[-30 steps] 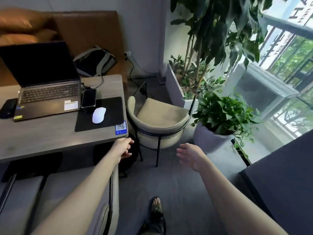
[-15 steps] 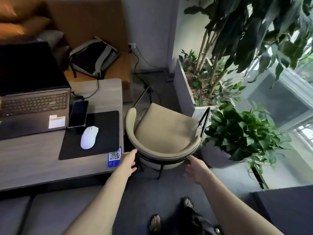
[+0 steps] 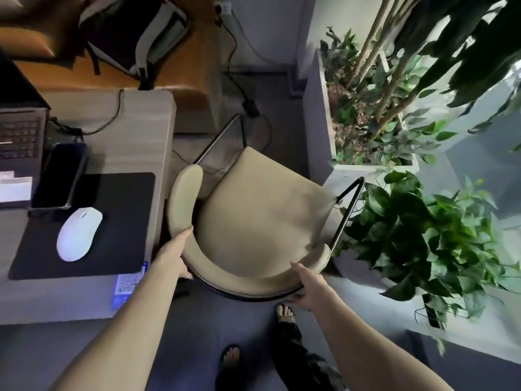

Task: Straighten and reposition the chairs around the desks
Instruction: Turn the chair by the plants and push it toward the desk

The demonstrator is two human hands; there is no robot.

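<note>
A cream padded chair (image 3: 259,210) with a curved backrest and thin black metal frame stands between the grey desk (image 3: 135,131) and the planters, its seat facing away from me. My left hand (image 3: 176,253) grips the left side of the curved backrest, thumb on the inside. My right hand (image 3: 308,286) holds the backrest's right rear edge, fingers wrapped under the rim.
On the desk lie a laptop (image 3: 19,136), a phone (image 3: 60,173), a black mouse pad (image 3: 93,221) and a white mouse (image 3: 79,234). A potted plant (image 3: 417,244) and a white planter box (image 3: 318,117) crowd the chair's right. Cables (image 3: 242,88) run on the floor beyond. A backpack (image 3: 135,32) rests on a brown sofa.
I have stepped up to the chair and both hands, open in the air before, have closed onto its backrest. The view now looks almost straight down on it.
</note>
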